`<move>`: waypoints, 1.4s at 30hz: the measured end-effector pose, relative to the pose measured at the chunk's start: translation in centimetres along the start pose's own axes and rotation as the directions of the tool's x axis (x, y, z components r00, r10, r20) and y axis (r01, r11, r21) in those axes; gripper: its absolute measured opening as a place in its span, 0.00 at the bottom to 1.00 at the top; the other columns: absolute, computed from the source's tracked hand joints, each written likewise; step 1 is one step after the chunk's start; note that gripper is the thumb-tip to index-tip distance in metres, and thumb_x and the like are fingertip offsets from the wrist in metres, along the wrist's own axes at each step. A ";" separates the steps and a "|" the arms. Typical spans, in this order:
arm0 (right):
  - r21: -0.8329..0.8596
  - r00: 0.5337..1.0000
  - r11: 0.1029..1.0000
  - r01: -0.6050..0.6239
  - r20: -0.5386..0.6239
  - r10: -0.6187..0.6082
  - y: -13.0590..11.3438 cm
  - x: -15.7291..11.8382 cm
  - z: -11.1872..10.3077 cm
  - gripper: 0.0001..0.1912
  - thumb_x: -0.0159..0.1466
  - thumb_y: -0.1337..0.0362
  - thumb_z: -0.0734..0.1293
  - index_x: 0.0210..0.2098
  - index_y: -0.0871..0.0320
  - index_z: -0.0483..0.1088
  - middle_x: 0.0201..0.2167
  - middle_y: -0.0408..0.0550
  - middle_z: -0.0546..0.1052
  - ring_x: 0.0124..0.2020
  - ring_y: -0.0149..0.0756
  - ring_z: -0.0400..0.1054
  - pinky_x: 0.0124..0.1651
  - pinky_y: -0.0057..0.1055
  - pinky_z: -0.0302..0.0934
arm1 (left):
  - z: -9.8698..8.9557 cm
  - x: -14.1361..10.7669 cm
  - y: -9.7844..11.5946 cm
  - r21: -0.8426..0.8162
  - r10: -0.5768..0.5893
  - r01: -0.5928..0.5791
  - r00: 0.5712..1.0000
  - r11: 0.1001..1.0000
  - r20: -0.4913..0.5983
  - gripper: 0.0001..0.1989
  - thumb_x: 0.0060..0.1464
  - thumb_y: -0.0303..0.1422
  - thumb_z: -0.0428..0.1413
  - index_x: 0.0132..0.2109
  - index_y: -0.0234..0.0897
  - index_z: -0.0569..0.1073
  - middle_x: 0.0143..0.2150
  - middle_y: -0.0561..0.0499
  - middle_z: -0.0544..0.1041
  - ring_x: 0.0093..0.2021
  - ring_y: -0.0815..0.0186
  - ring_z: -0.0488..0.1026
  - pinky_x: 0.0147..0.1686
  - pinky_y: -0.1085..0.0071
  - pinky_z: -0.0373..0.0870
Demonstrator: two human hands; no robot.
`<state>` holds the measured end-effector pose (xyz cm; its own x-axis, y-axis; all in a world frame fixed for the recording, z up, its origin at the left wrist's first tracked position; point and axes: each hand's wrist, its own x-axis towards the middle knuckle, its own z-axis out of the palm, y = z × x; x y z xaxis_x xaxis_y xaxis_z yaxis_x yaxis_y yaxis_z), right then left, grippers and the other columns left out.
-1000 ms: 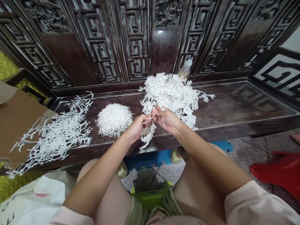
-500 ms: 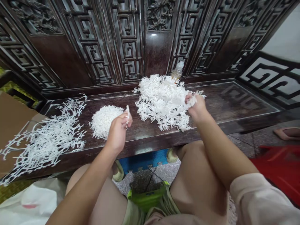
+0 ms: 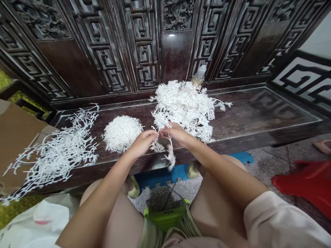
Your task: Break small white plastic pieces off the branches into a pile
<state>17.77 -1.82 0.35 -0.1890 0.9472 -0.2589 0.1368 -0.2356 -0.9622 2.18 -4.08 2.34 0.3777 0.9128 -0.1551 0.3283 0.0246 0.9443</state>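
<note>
Both hands meet over the front edge of a dark wooden bench [image 3: 245, 119]. Between them hangs a white branching plastic sprig [image 3: 170, 155], its feathery tips dangling below the fingers. My left hand [image 3: 142, 143] is closed, pinching one part of the sprig. My right hand [image 3: 177, 133] is closed on it as well, fingertips almost touching the left ones. Behind the right hand lies a big heap of white branched sprigs [image 3: 184, 103]. To the left of the left hand sits a round pile of small white pieces [image 3: 122, 133].
Bare white stems [image 3: 64, 148] lie in a tangle at the bench's left end, near a cardboard box [image 3: 18, 137]. A clear bottle [image 3: 199, 75] stands behind the heap. A white bag [image 3: 38, 217], a green object [image 3: 168, 217] and a red stool [image 3: 305, 184] are lower down.
My right hand has come left from the heap's right side with a sprig. My left hand has moved right from the small pile, and the two hands now meet.
</note>
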 end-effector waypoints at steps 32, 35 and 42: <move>-0.093 0.958 0.991 0.094 0.278 -0.064 0.9 1.0 -0.1 0.12 0.48 0.59 0.68 0.24 0.60 0.63 0.26 0.45 0.75 0.24 0.27 0.66 0.33 0.28 0.59 | -1.3 2.5 -3.2 0.287 -0.032 0.077 0.987 0.955 -0.158 0.15 0.46 0.43 0.48 0.25 0.35 0.68 0.21 0.54 0.66 0.22 0.70 0.60 0.25 0.73 0.54; -0.197 0.981 0.979 0.059 0.195 -0.020 0.8 1.0 -0.2 0.13 0.49 0.56 0.67 0.24 0.60 0.64 0.27 0.46 0.75 0.23 0.28 0.65 0.33 0.28 0.57 | -3.8 2.9 -3.7 0.274 -0.027 0.114 0.952 0.955 -0.305 0.15 0.44 0.44 0.49 0.25 0.36 0.68 0.22 0.53 0.66 0.24 0.68 0.60 0.27 0.72 0.54; -0.265 0.993 0.964 -0.007 0.112 0.038 0.7 0.7 -0.3 0.11 0.49 0.58 0.67 0.21 0.59 0.64 0.24 0.44 0.74 0.21 0.28 0.62 0.33 0.30 0.55 | -10.2 3.6 -6.6 -0.085 -0.212 0.197 0.818 0.977 -0.535 0.16 0.42 0.44 0.50 0.31 0.36 0.72 0.25 0.53 0.65 0.25 0.71 0.59 0.27 0.74 0.54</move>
<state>17.99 -1.27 -0.53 -0.2912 0.9074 -0.3030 0.3907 -0.1764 -0.9035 -7.49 3.22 -1.43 -0.2234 0.9595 -0.1717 0.3213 0.2388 0.9164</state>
